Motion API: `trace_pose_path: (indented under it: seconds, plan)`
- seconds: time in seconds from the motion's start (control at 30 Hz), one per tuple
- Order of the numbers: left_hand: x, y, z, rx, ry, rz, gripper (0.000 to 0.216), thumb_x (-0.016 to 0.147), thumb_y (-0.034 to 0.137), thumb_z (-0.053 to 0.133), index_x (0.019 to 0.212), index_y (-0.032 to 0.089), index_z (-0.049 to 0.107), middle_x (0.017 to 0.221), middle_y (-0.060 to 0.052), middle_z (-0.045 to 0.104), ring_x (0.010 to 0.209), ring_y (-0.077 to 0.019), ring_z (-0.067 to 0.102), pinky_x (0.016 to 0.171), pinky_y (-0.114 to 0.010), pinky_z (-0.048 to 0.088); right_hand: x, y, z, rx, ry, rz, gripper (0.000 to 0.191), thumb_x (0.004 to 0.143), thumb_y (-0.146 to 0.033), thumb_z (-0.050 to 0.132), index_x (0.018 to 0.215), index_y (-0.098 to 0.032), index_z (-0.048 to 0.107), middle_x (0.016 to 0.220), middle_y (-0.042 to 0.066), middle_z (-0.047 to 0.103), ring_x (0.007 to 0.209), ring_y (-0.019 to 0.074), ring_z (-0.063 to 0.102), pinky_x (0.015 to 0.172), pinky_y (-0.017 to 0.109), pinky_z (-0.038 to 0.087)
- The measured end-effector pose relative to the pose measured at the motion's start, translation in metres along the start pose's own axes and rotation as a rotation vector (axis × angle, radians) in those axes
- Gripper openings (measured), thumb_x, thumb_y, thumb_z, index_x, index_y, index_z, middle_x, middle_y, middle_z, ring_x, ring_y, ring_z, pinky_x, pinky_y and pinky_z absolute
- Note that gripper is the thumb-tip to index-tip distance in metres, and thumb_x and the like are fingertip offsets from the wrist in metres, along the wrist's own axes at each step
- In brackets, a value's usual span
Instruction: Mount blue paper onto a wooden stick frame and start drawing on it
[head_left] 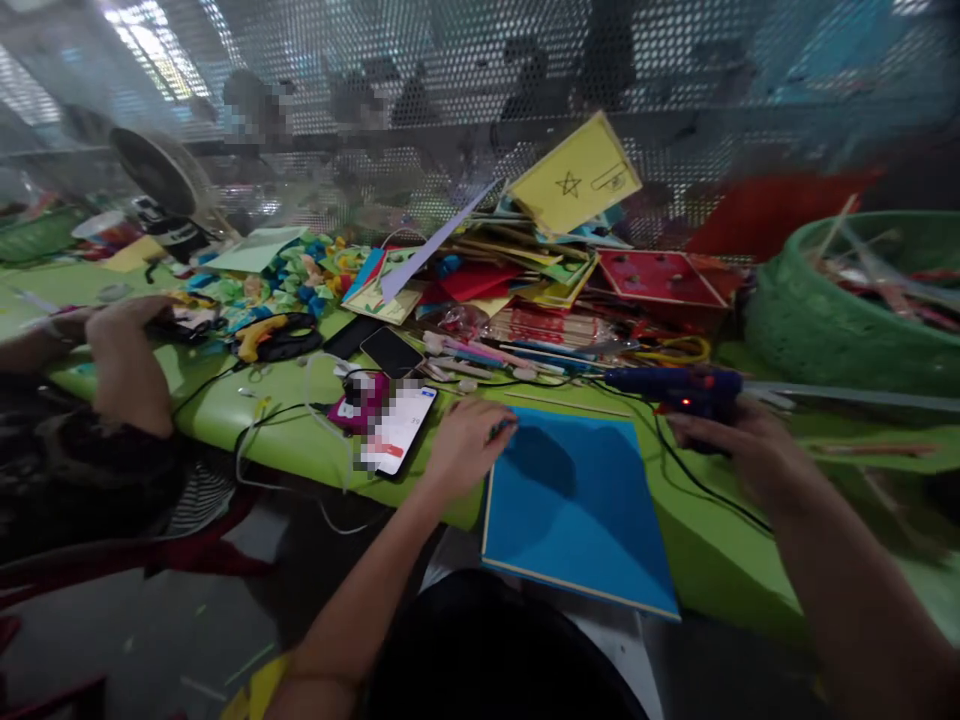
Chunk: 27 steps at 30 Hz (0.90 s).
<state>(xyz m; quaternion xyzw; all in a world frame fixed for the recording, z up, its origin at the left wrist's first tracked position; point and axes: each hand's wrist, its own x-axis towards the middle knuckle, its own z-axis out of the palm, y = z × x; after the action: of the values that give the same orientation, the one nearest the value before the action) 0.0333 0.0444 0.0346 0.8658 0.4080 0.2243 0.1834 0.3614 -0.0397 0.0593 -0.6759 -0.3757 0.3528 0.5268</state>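
My right hand (757,450) is wrapped round the handle of a dark blue glue gun (675,385). A small red light glows on its body, its nozzle points left, and a long translucent glue stick (847,395) trails from its back. Below lies a square blue board (577,520), thin pale wooden sticks along its left and front edges, its front part overhanging the table. At the board's far left corner is my left hand (469,445), fingers curled together. Something small and dark shows at its fingertips, too small to name.
Left of my hand lie a lit phone (397,430), a purple device (360,405) and cables. Stacked coloured cards (577,180) rise behind, beside a green basket (847,300). Another person's arm (131,360) rests on the table (225,410) at left, near a fan (161,180).
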Motion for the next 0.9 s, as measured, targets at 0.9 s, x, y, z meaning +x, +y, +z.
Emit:
trace_pose_path:
  seconds: [0.9]
  plan:
    - [-0.045, -0.002, 0.021, -0.022, -0.088, 0.028, 0.030, 0.115, 0.034, 0.058, 0.138, 0.026, 0.075, 0.155, -0.006, 0.070, 0.149, -0.0257, 0.062, 0.127, -0.051, 0.043, 0.012, 0.014, 0.085, -0.481, -0.332, -0.208, 0.054, 0.074, -0.078, 0.073, 0.086, -0.025, 0.078, 0.081, 0.007, 0.081, 0.073, 0.0309, 0.071, 0.070, 0.042, 0.057]
